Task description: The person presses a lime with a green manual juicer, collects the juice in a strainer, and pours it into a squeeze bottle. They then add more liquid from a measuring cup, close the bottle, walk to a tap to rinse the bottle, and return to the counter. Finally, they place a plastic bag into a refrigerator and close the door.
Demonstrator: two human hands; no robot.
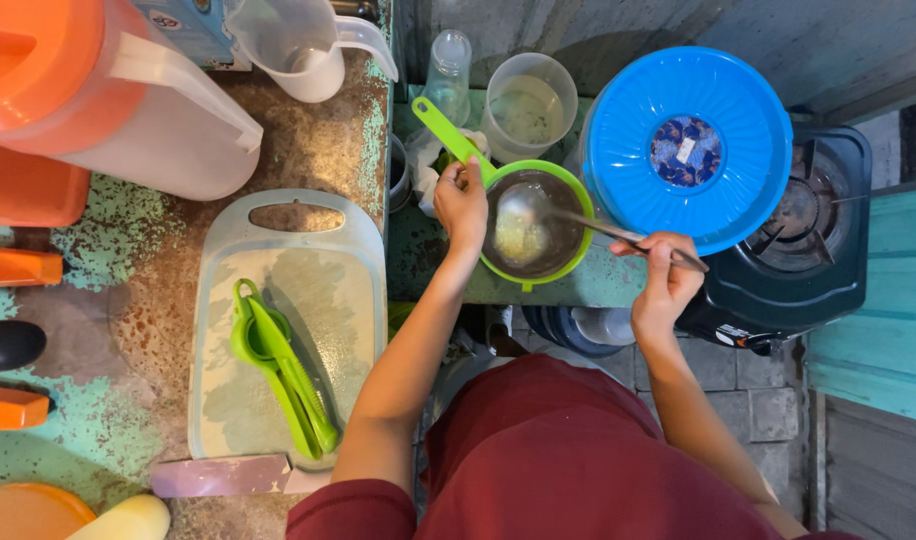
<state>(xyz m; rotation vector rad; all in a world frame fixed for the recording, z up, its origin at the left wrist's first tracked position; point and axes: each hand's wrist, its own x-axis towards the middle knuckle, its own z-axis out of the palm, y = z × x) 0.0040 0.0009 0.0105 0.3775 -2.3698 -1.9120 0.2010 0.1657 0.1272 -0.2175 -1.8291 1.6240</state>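
My left hand (461, 205) grips the handle of a green strainer (534, 223) where it joins the rim. The strainer rests low on a green ledge, with pale pulp in its dark mesh. My right hand (664, 272) holds the end of a metal spoon (578, 219) whose bowl lies inside the strainer on the pulp. A blue round lid (687, 145) sits just right of the strainer, above my right hand.
A clear cutting board (278, 290) with a green citrus squeezer (278, 370) lies on the worn counter at left. An orange-lidded jug (128, 110), a clear measuring jug (303, 45), a clear cup (528, 105) and a small bottle (448, 75) stand behind. A gas stove (813, 235) sits at right.
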